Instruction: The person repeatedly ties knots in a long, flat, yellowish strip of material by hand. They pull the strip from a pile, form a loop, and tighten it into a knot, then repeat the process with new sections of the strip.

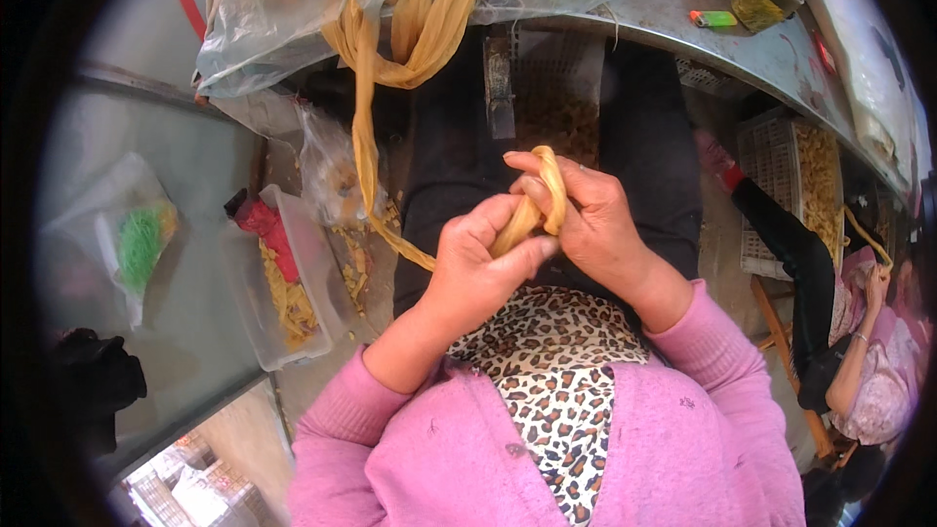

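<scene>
A long, soft yellow strip (365, 154), which looks like tofu skin, hangs from a folded bundle (428, 51) at the table edge. It runs down past my left knee into my left hand (468, 252), whose fingers and thumb pinch it. Over the fingers of my right hand (596, 216) the strip's end bends into a loop (554, 190). Both hands are close together above my lap, thumbs toward each other. My fingers partly hide where the loop crosses the strip.
Clear plastic sheeting (278, 29) drapes the table edge. A lighter (712, 18) and a glass jar (765, 0) stand at upper right. Left of my legs is a plastic bin (322, 285) with yellow pieces. A crate (765, 190) holds more beside a seated person (871, 380), who holds a strip.
</scene>
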Tool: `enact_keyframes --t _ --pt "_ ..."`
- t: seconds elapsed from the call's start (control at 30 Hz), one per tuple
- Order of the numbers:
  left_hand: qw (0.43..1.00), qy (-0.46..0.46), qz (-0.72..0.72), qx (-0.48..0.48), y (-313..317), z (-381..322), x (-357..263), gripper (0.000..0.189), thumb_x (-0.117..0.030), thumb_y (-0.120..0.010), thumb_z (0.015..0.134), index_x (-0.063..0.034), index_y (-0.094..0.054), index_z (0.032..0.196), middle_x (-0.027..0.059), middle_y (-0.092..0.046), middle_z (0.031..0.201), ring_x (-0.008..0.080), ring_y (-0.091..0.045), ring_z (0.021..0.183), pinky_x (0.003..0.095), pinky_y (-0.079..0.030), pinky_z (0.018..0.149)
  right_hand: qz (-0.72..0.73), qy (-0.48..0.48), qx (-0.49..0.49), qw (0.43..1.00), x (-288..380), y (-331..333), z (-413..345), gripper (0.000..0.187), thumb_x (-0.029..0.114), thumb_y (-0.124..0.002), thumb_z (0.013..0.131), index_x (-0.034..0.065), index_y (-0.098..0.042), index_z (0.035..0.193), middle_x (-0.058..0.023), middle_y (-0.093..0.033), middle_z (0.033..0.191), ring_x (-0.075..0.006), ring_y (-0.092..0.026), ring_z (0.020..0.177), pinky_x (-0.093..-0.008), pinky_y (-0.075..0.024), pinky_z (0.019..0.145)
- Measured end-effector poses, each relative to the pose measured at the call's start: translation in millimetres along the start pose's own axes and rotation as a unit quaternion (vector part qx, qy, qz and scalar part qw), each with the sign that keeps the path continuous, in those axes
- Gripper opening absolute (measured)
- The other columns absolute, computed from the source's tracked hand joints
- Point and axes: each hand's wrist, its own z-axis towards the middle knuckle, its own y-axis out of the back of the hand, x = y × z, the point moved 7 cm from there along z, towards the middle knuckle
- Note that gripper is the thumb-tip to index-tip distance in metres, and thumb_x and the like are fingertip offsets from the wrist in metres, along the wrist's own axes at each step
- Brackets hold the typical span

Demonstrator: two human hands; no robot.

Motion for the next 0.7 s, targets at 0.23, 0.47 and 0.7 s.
enact_keyframes --t 0.23,0.47,0.7 --pt "0.939 -0.164 0.257 -0.162 31.9 13.4 -3.7 0.021 0.004 -0.076 0.073 -0.0037 -0.059 0.083 0.0105 -0.063 0.069 0.0209 -0.063 0.058 0.0306 -0.048 0.054 -0.332 0.262 -0.044 0.905 59.5 -2.8 1.8 0.013 0.013 -0.073 0.085 0.0087 -0.075 0.096 -0.0022 -0.074 0.078 -0.0184 -0.067 0.062 -0.0329 -0.0442 0.062" --pt "0.969 -0.164 0.185 -0.023 21.4 16.8 -26.8 0.022 0.004 -0.072 0.076 0.0005 -0.064 0.097 0.0075 -0.065 0.076 0.0135 -0.061 0.062 0.027 -0.045 0.056 -0.286 0.34 -0.058 0.894 55.6 10.1 13.7 0.033 0.001 -0.07 0.075 -0.0007 -0.071 0.108 -0.0095 -0.07 0.101 -0.026 -0.062 0.079 -0.0356 -0.0499 0.065" --pt "0.988 -0.094 0.052 0.108 10.4 20.1 -18.6 0.026 0.002 -0.075 0.078 0.0015 -0.066 0.103 0.0072 -0.067 0.081 0.0159 -0.064 0.069 0.029 -0.048 0.06 -0.244 0.306 -0.006 0.92 59.4 6.1 23.5 0.031 -0.007 -0.07 0.077 -0.0059 -0.07 0.108 -0.0128 -0.07 0.095 -0.0272 -0.063 0.07 -0.0344 -0.0515 0.061"
